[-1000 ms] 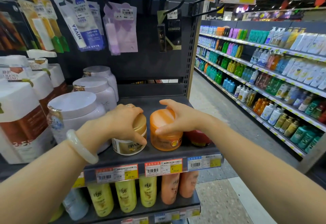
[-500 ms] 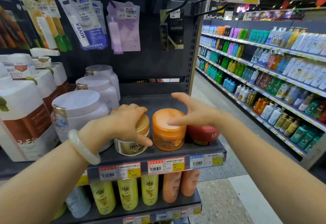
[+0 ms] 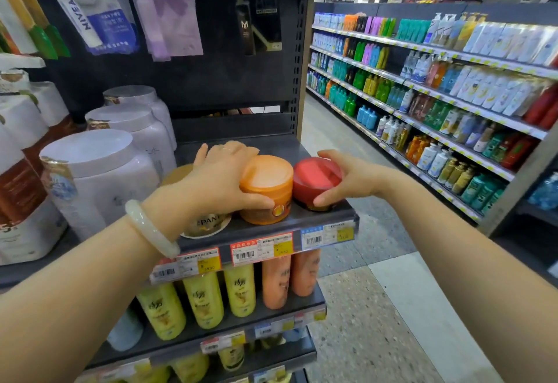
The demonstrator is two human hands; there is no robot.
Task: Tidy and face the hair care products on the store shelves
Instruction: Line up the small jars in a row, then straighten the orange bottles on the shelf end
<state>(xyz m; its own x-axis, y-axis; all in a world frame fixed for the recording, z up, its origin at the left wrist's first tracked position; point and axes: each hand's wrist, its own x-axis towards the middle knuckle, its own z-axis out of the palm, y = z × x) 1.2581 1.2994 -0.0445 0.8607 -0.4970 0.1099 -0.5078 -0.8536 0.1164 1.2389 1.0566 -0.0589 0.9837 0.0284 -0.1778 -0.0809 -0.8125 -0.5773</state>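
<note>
The left hand point(image 3: 223, 177) has shifted from the gold-lidded Pantene jar point(image 3: 205, 222) to grip the orange jar point(image 3: 267, 189), the right hand point(image 3: 344, 180) now pinching the red jar point(image 3: 314, 182) at the shelf point(image 3: 265, 231) front, so facing moves rightward.

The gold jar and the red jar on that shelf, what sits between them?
The orange jar sits between the gold jar and red jar, gripped by the left hand, as the head view shows.
</note>
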